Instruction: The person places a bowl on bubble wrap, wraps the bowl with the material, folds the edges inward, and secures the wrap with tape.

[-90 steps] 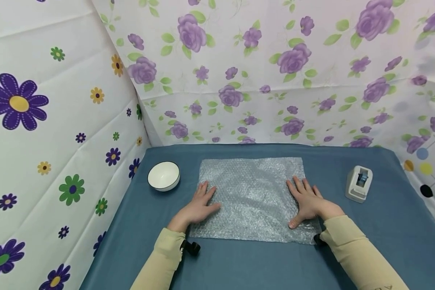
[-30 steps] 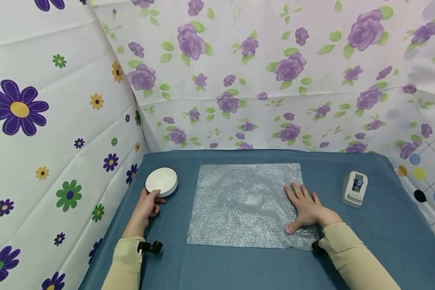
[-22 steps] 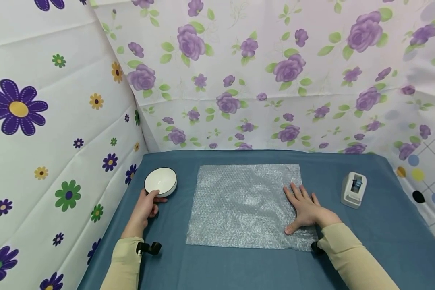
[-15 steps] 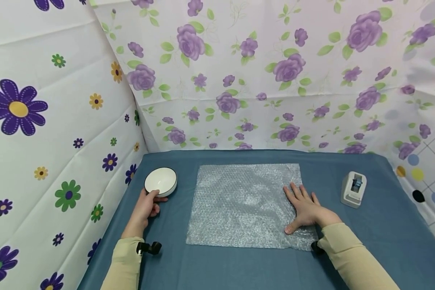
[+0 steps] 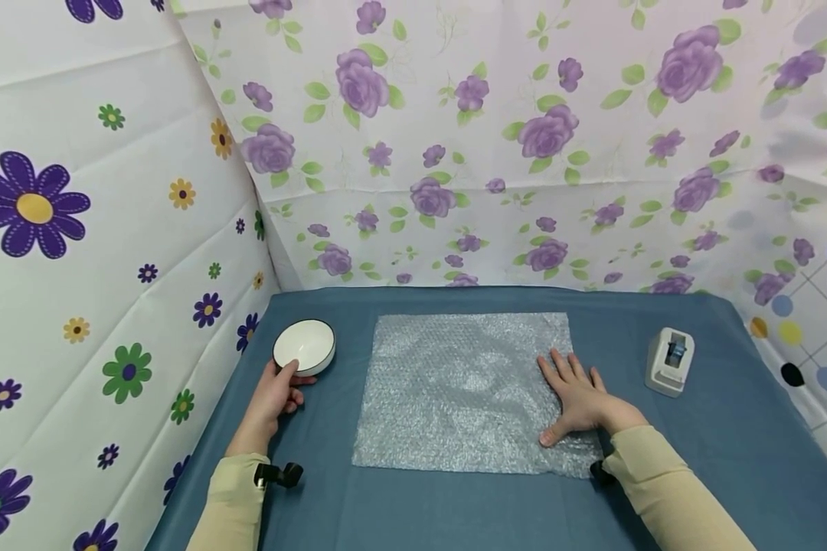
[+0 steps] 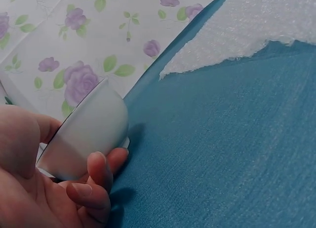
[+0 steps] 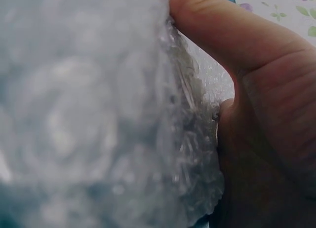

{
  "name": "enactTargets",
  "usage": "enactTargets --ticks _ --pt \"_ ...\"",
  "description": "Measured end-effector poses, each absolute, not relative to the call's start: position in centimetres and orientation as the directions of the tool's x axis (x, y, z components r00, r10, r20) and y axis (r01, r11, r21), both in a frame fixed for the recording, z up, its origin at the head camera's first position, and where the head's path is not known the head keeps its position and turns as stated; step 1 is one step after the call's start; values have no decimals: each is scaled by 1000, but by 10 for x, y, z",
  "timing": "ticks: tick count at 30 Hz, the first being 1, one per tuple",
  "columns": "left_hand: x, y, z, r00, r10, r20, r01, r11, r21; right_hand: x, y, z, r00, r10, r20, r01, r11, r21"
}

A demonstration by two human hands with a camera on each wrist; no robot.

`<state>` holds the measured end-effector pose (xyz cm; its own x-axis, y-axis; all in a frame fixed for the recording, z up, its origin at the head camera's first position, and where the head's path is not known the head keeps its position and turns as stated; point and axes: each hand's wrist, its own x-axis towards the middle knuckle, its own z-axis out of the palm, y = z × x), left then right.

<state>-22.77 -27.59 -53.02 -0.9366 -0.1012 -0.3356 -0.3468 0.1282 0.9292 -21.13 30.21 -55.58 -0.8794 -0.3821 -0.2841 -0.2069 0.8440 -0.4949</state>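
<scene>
A white bowl with a thin dark rim stands upright at the table's back left. My left hand pinches its near side, thumb over the rim and fingers against the outside. In the left wrist view the bowl shows its outer wall and foot, with the fingertips beneath and beside it. A sheet of bubble wrap lies flat at the middle of the table. On its right side rests my right hand, fingers spread. Up close in the right wrist view, bubble wrap fills much of the picture.
A white tape dispenser with a blue roll stands on the right of the blue tablecloth. Flowered cloths hang behind the table and along its left side. Each wrist wears a small black camera.
Over the three seconds, my left hand has left the bubble wrap's left edge, moved left and taken hold of the bowl. My right hand stays on the wrap. The head view has shifted slightly.
</scene>
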Motion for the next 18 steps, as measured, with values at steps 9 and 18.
enactTargets --ticks 9,18 --pt "-229 -275 -534 -937 -117 -329 -342 118 932 -215 308 -572 -885 -378 -271 -221 854 -471" --pt "-230 -275 -533 -934 -131 -333 -346 94 933 -216 307 -571 -889 -370 -269 -219 861 -459"
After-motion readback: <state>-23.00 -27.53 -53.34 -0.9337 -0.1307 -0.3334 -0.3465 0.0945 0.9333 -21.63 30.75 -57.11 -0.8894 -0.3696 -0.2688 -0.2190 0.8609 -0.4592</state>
